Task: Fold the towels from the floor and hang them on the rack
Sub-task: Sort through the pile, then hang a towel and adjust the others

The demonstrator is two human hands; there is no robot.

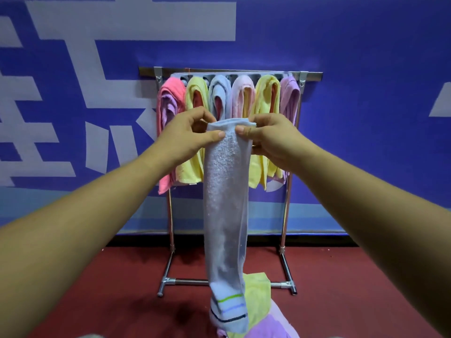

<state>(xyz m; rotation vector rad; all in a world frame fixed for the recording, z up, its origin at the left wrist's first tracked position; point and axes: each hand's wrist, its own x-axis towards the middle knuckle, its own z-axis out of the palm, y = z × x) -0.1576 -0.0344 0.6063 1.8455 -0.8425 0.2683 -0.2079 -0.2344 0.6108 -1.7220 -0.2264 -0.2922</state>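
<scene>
You hold the towel by its top edge. Your left hand and right hand pinch it from either side, thumbs toward you and the other fingers curled behind the cloth. It hangs straight down from that pinch with its long axis vertical, folded into a narrow strip, and its striped end dangles just above the floor. The rack stands beyond the towel. Its top bar is a little higher than your knuckles and runs left to right, crosswise to the strip. Neither hand is clearly nearer to it, so the coming move looks like a lift up and forward with both together. The bar is already crowded edge to edge with hung towels, and I see no open gap from here, so you will likely have to part them or lay this one on top. The cloth is pale terry, nubbly and limp, with green, blue and dark stripes near the hem, so expect it to sag and swing. The rack is shiny metal tube. A yellow towel and a purple towel lie crumpled on the floor below.
</scene>
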